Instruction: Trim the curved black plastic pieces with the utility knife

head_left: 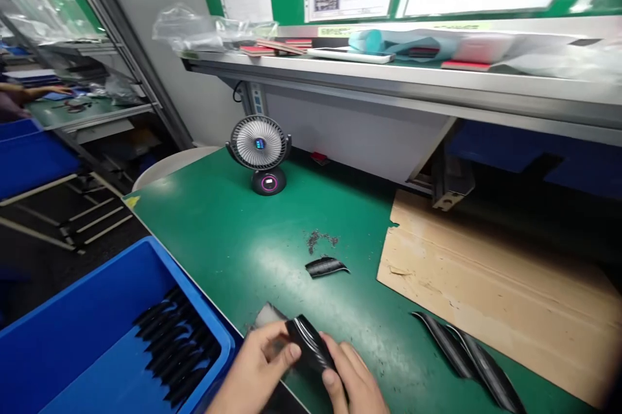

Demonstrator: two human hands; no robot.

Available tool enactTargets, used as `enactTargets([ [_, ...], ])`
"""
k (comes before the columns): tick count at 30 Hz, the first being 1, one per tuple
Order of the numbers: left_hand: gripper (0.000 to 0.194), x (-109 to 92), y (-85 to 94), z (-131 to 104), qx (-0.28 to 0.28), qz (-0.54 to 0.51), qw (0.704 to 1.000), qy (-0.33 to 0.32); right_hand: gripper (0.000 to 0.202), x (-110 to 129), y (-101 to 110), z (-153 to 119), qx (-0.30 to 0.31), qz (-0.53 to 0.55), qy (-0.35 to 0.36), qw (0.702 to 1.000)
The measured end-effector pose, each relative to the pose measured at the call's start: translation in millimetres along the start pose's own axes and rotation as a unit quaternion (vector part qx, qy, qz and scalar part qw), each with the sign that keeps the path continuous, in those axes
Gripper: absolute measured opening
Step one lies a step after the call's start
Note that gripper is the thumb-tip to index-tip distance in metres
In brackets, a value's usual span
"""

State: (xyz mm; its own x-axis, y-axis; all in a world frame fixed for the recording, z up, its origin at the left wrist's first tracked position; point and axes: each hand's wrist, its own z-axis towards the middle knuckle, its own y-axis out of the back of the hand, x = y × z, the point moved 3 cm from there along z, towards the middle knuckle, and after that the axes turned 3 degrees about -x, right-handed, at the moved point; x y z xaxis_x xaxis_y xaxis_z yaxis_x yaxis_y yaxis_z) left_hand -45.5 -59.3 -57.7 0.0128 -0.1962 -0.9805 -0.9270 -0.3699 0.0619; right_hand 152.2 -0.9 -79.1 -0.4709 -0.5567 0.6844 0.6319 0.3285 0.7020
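A glossy black curved part [311, 344] is held between my two hands near the table's front edge. My left hand [262, 362] pinches its upper left end. The fingers and thumb of my right hand [350, 375] close on its lower right side. Beyond my hands, another black curved part [326, 266] lies on the green table [218, 207], just in front of some dark shavings [321, 239]. Two more dark curved parts [466, 356] rest at the right, one against the other. A greyish flat piece [269, 315] lies partly hidden behind my left hand.
At the left, a blue bin [150, 258] holds several black parts [177, 343]. A small fan [260, 145] stands towards the back. Cardboard [486, 291] covers the right side, beneath a metal shelf [340, 80]. Another person's arm [29, 91] shows far left.
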Motion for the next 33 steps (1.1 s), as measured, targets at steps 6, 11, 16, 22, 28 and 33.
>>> enactTargets([
  [6,0.04,29.3,89.2,60.0,-0.275,0.078,0.957,-0.048,0.044,32.4,-35.7,50.1,0.064,-0.265,0.131,0.953],
  [11,0.034,36.0,87.2,84.9,-0.386,0.096,0.913,-0.087,0.048,53.8,-46.8,52.8,0.049,-0.312,0.175,0.932],
  [16,0.027,34.9,85.3,83.9,-0.432,0.169,0.881,-0.096,0.05,51.5,-50.2,45.1,0.001,-0.388,0.173,0.905],
  [22,0.025,35.9,85.2,82.6,-0.421,0.204,0.878,-0.104,0.046,55.7,-52.9,40.7,0.005,-0.401,0.171,0.9],
  [28,0.024,34.4,82.6,81.6,-0.421,0.228,0.872,-0.1,0.044,44.9,-36.4,53.4,0.117,-0.312,0.101,0.937],
  [33,0.023,33.8,82.9,80.0,-0.42,0.243,0.869,-0.096,0.04,35.7,-19.9,69.6,0.173,-0.293,0.083,0.937],
])
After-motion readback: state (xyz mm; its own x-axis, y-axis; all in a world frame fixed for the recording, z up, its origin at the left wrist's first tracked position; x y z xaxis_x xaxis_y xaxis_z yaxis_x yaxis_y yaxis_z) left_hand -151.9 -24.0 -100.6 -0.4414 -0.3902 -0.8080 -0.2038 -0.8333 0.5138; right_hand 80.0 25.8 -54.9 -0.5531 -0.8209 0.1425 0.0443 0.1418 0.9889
